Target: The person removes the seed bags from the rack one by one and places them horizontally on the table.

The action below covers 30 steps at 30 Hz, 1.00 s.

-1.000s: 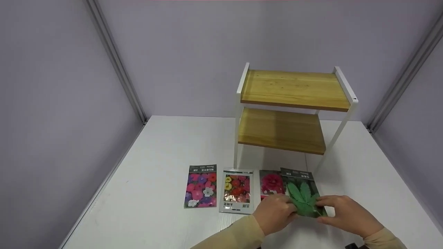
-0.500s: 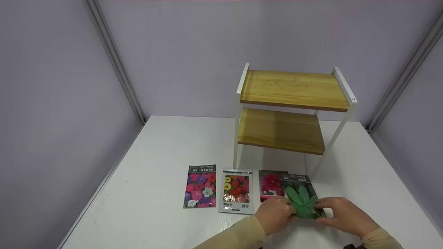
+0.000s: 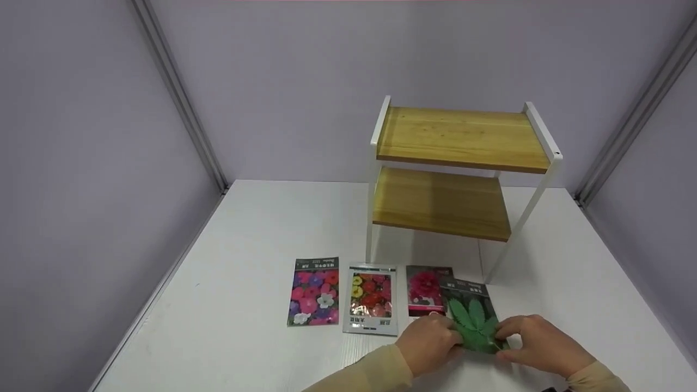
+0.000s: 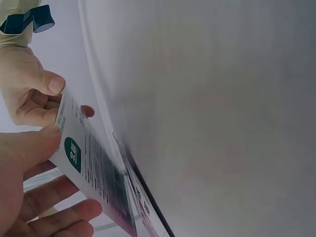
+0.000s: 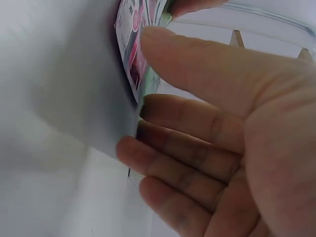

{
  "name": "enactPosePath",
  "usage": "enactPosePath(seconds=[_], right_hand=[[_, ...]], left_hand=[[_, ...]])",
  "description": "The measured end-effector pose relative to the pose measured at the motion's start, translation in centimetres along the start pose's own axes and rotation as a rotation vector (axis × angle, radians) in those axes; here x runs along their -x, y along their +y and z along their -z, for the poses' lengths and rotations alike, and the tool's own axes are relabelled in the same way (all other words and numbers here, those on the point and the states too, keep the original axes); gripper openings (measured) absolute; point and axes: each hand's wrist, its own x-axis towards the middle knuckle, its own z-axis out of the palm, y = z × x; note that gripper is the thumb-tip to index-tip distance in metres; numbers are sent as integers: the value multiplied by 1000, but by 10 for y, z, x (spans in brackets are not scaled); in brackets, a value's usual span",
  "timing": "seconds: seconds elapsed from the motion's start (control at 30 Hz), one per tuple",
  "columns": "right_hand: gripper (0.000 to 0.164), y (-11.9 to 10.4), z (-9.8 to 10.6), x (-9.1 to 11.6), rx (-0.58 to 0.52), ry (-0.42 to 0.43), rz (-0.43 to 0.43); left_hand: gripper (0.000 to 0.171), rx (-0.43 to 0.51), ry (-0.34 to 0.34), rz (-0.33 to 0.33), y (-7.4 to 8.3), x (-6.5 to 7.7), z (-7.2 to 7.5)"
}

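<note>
A seed packet with a green leaf picture [image 3: 472, 310] is held by its near edge between my two hands, slightly tilted up. My left hand [image 3: 427, 344] pinches its left corner, and my right hand [image 3: 544, 347] pinches the right one. From the left wrist view, the packet's pale printed back [image 4: 86, 153] shows, with a thumb on it and fingers behind. The leaf packet partly covers a pink-flower seed packet [image 3: 426, 287] on the table. To the left lie a seed packet with yellow and red flowers [image 3: 372, 296] and a mixed-flower seed packet [image 3: 315, 294].
Behind the packets stands a two-tier rack with a wooden upper shelf [image 3: 463, 136], a wooden lower shelf [image 3: 441, 201] and white legs. The white table [image 3: 228, 305] is bounded by pale panels on the left, back and right.
The leaf packet has shifted a little toward the person, exposing more of the pink-flower packet. Both hands keep their grip and have moved slightly nearer. The other packets stay put.
</note>
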Motion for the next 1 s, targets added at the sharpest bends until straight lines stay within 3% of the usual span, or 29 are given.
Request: enactPosePath(seconds=[0.27,0.67,0.83,1.0], right_hand=[[25,-2,-2,6,-122,-81,-6],[36,14,-7,9,-72,-71,-118],[44,16,-6,10,-10,-34,-147],[44,16,-6,10,52,-2,-158]], left_hand=[[11,40,-33,-103,4,-5,0],[12,2,-235,-71,10,-30,-15],[14,-81,-296,-70,14,-37,-19],[14,-97,-345,-56,17,-41,-21]])
